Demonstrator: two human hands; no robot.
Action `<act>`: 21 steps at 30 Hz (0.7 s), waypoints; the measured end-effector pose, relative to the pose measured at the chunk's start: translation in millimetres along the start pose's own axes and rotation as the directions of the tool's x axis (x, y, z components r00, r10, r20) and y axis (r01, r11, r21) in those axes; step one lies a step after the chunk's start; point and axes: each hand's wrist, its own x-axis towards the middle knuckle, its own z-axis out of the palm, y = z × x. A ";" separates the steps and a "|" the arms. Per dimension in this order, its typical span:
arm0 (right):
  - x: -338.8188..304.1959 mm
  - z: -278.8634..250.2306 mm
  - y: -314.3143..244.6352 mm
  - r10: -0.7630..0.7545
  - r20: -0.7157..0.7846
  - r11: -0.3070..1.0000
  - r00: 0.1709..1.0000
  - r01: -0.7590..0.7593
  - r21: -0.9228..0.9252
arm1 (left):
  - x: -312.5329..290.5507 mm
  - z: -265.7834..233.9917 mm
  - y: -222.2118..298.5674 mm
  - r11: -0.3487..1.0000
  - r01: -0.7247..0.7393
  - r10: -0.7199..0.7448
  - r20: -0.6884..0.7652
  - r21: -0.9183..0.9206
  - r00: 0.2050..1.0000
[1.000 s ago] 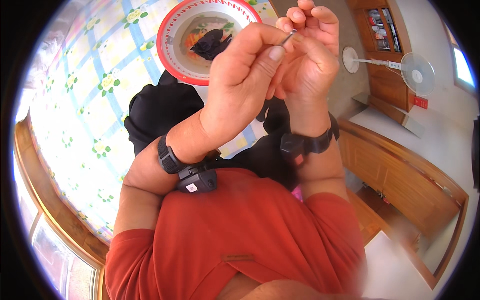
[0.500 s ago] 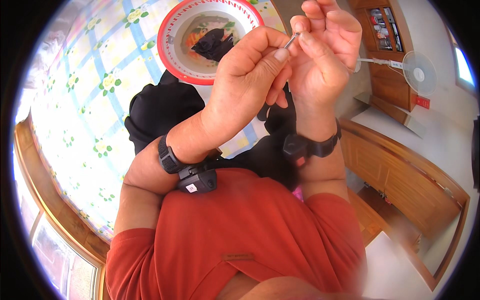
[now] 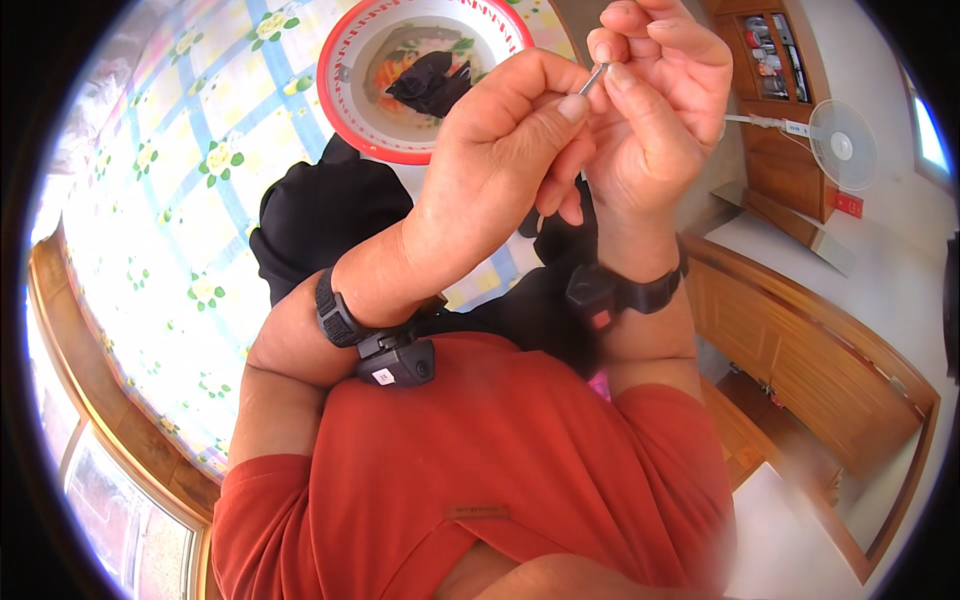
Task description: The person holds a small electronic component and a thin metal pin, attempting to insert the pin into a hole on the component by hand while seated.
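While your left hand [image 3: 500, 170] pinches a thin metal pin [image 3: 594, 80] by its end, your right hand [image 3: 655, 110] grips the tip, steadying it above the red-rimmed bowl [image 3: 345, 120].

Person's in an orange-red short-sleeve tee, with chunky black wristbands on both arms: left hand [image 3: 490, 175] side has a boxy module, right hand [image 3: 655, 110] side a small red spot.

One head cam, fisheye, looks steeply down over chest, v. close to raised hands; table [image 3: 170, 230] far left, floor [image 3: 890, 270] right. No 2nd view.
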 end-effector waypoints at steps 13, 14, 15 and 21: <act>-3.1 4.8 -1.2 0.059 -0.046 0.997 0.997 -0.056 0.060 | -0.5 -4.4 -4.6 0.991 -0.118 0.120 0.024 -0.055 0.993; -3.4 3.9 -1.6 0.117 -0.080 0.986 0.990 -0.106 0.129 | -0.6 -4.0 -5.0 0.981 -0.194 0.194 0.033 0.016 0.981; -2.4 1.4 0.7 0.111 -0.089 0.978 0.990 -0.093 0.188 | -0.3 -3.2 -3.9 0.975 -0.220 0.219 0.036 0.026 0.975; 1.9 -3.7 -2.9 0.140 -0.044 0.941 0.989 -0.119 0.317 | 0.1 -2.4 1.7 0.994 -0.088 0.086 0.041 0.058 0.996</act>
